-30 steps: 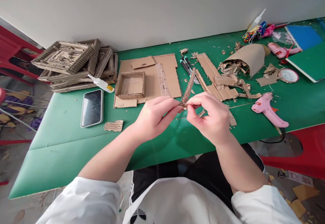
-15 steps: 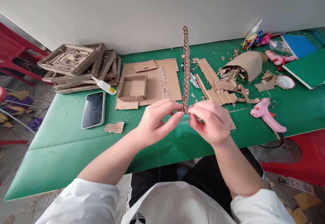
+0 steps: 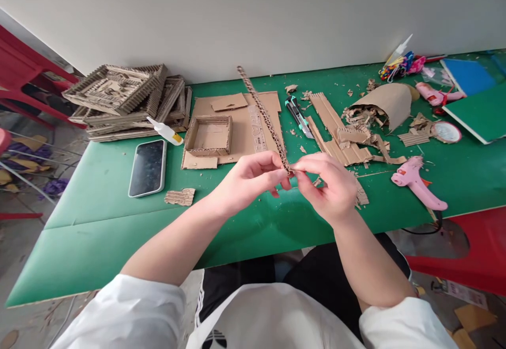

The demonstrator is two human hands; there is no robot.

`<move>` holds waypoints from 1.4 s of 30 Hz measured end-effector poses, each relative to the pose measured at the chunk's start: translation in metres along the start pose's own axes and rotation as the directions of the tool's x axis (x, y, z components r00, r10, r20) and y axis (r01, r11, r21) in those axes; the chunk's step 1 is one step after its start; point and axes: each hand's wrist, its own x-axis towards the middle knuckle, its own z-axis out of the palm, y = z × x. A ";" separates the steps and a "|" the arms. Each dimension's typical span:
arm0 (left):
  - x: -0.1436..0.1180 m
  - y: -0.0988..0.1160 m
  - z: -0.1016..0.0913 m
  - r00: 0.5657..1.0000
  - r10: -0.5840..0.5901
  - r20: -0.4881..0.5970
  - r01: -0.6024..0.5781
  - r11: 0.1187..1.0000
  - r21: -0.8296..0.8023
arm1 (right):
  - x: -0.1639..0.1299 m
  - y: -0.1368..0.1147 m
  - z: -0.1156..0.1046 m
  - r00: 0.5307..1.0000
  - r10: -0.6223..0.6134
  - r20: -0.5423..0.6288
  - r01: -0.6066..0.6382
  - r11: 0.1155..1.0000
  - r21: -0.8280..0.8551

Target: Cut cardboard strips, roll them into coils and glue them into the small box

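A narrow corrugated cardboard strip (image 3: pixel 263 112) slants up and to the left above the table, its wavy cut edge facing me. My left hand (image 3: pixel 256 177) pinches its lower end between thumb and fingers. Close beside it, my right hand (image 3: pixel 328 183) is closed at the same end, fingertips pressed together on the strip's tip; whether a loose shred is between them is too small to tell. Behind the strip lie a flat cardboard sheet (image 3: pixel 247 133), a clear ruler (image 3: pixel 259 137) and a small open cardboard box (image 3: pixel 208 137).
Left are a phone (image 3: pixel 147 168), a glue bottle (image 3: pixel 166 131) and stacked cardboard frames (image 3: pixel 114 93). A utility knife (image 3: pixel 299 117) lies beyond my hands. Rightward are cardboard scraps (image 3: pixel 336 133), a pink glue gun (image 3: pixel 418 181), a tape roll (image 3: pixel 446 132) and a green board (image 3: pixel 480 114).
The strip has tipped from upright to leaning left, uncovering the utility knife. My left fingers have shifted around its lower end; both hands stay together at about the same spot.
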 end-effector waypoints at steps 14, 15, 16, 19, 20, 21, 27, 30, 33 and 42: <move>0.001 0.000 0.001 0.995 -0.010 -0.095 0.011 1.000 0.018 | -0.001 0.002 0.004 0.991 -0.124 -0.051 0.117 0.984 -0.134; 0.002 0.000 0.001 0.995 -0.016 -0.094 0.017 1.000 0.006 | -0.001 0.002 0.004 0.991 -0.120 -0.050 0.113 0.984 -0.137; 0.002 0.000 0.001 0.996 -0.023 -0.091 0.023 1.000 -0.005 | -0.001 0.001 0.003 0.992 -0.116 -0.050 0.108 0.984 -0.139; 0.002 0.001 0.001 0.996 -0.041 -0.075 0.039 0.999 -0.032 | 0.000 0.000 0.003 0.993 -0.106 -0.042 0.099 0.985 -0.139; 0.002 0.002 0.001 0.996 -0.045 -0.071 0.043 0.998 -0.040 | 0.000 0.000 0.003 0.993 -0.109 -0.042 0.102 0.985 -0.139; 0.002 0.002 0.001 0.996 -0.048 -0.070 0.045 0.998 -0.046 | 0.000 0.000 0.003 0.992 -0.116 -0.043 0.109 0.984 -0.140; 0.002 0.000 0.002 0.996 -0.039 -0.077 0.036 0.999 -0.036 | 0.000 -0.001 0.004 0.987 -0.150 -0.062 0.136 0.973 -0.188; 0.002 0.000 0.002 0.996 -0.025 -0.083 0.025 1.000 -0.004 | -0.001 -0.001 0.005 0.984 -0.165 -0.071 0.146 0.964 -0.221; 0.002 0.001 0.003 0.997 0.002 -0.081 0.004 0.997 0.080 | -0.001 -0.001 0.007 0.980 -0.176 -0.098 0.147 0.956 -0.252; -0.006 0.004 0.013 0.929 0.348 -0.126 -0.190 0.741 0.644 | -0.002 -0.002 0.011 0.972 -0.188 -0.142 0.121 0.915 -0.384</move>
